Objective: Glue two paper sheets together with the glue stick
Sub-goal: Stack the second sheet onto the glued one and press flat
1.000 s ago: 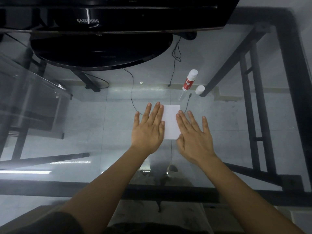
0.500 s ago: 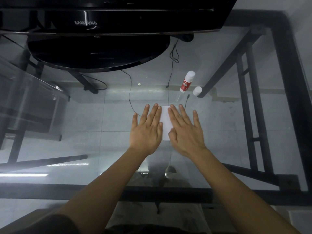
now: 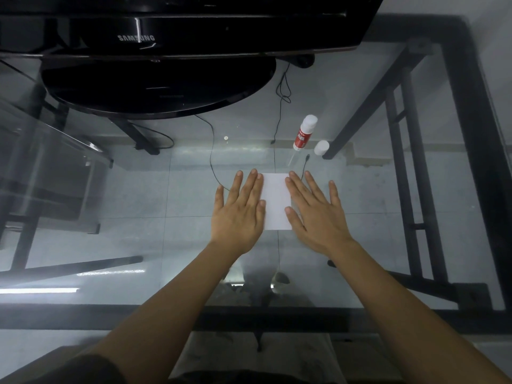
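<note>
Paper (image 3: 277,202) is seen near the middle of the frame, lying flat on the glass bench (image 3: 138,189). It is white, and it cannot be told whether it is one sheet or two stacked sheets. The left hand (image 3: 238,210) is laid flat and open on the left edge of the paper, with the fingers spread and pointed to the top of the frame. The right hand (image 3: 315,212) is laid flat and open on the right edge, with the fingers spread too. Nothing is gripped by either hand. A strip of white paper is left showing between the two hands.

The glue stick (image 3: 304,133) is seen above the paper, a bit to the right. It is white with a red label and is stood on the glass, well apart from the hands. Its white cap (image 3: 321,147) is set just beside it, to the right. A black screen (image 3: 166,20) with its round black foot is seen in the upper left of the frame. Thin black wires (image 3: 279,112) and the floor are seen through the glass.
</note>
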{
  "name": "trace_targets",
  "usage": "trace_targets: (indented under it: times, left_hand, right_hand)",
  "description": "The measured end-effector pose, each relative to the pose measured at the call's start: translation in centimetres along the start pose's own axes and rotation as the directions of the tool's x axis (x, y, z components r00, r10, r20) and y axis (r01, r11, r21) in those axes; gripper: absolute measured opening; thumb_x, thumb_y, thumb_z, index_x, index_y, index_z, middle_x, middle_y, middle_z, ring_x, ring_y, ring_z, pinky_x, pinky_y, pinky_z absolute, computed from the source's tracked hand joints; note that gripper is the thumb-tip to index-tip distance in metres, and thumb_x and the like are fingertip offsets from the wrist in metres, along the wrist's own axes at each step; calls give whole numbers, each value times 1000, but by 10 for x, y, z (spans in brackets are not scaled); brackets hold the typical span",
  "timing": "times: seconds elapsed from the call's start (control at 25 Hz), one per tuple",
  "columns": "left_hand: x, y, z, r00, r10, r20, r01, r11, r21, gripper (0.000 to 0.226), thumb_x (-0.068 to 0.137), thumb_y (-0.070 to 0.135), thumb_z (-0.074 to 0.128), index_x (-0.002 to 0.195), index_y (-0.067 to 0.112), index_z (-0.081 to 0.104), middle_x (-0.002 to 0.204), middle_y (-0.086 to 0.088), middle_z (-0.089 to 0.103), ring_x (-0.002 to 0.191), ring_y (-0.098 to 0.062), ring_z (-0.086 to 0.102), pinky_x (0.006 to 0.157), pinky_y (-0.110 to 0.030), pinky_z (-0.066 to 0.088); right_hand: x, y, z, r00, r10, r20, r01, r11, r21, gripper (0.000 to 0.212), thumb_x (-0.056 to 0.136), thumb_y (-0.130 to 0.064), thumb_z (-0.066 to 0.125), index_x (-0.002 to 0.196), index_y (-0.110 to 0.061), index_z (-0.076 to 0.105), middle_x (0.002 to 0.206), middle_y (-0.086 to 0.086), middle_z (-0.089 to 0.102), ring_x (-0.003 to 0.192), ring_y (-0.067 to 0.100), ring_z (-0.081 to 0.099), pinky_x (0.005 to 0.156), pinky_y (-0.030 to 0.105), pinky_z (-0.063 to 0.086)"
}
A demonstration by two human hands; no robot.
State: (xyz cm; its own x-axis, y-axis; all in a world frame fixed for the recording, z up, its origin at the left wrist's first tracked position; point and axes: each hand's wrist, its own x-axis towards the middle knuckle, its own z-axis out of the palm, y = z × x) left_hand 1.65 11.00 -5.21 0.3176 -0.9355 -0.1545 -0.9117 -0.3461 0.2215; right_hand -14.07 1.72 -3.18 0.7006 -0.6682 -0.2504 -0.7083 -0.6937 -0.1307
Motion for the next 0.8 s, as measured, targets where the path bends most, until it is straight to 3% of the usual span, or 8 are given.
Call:
trace_targets:
  times: [0.12,0.24,0.44,0.6,0.72,0.8]
  left_hand:
    - [1,-4,-7,998,49,28,-46,996,-82,53,95,47,1,139,32,-21,143,17,-33,132,-9,-34,108,-38,-18]
    - [0,-3,-19,997,57,54,-47,983,-179,50,92,51,-2,137,38,-22,141,22,-31,132,-7,-35,103,-32,-26]
    - [8,6,-17,976,180,120,-191,977,92,51,94,47,0,139,35,-23,145,17,-24,131,-17,-36,103,-48,-26]
    - [19,-1,-22,997,9,78,-15,997,80,51,93,45,-1,138,34,-22,146,18,-21,131,-19,-36,102,-55,-21]
    - [11,8,-17,980,163,117,-175,978,109,52,93,46,0,140,35,-20,150,17,-18,131,-18,-35,103,-55,-20]
    - [16,0,-18,987,117,107,-128,986,107,51,94,45,1,139,35,-21,147,18,-20,131,-18,-36,102,-56,-20]
  right_hand:
    - [1,-1,3,1000,22,-20,-22,1000,-12,61,90,-51,7,144,-27,-8,155,-10,-6,141,13,-12,111,47,-9]
    - [1,-1,6,999,21,-38,-21,1000,-11,61,92,-50,10,146,-26,-4,153,-11,-7,141,12,-12,111,49,-6]
    - [1,-3,7,999,23,-36,-23,999,-23,61,91,-50,10,146,-26,-2,156,-8,1,142,13,-9,111,49,-5]
    - [1,-2,6,999,29,-35,-30,999,-28,62,91,-51,9,146,-27,-4,156,-8,-2,141,13,-11,111,49,-7]
    - [1,-2,7,999,29,-33,-30,999,-28,62,90,-52,7,145,-27,-6,156,-7,-2,142,15,-9,111,50,-6]
    - [1,-3,7,999,26,-34,-27,999,-25,62,90,-52,7,146,-27,-4,156,-7,-1,142,16,-8,111,50,-6]
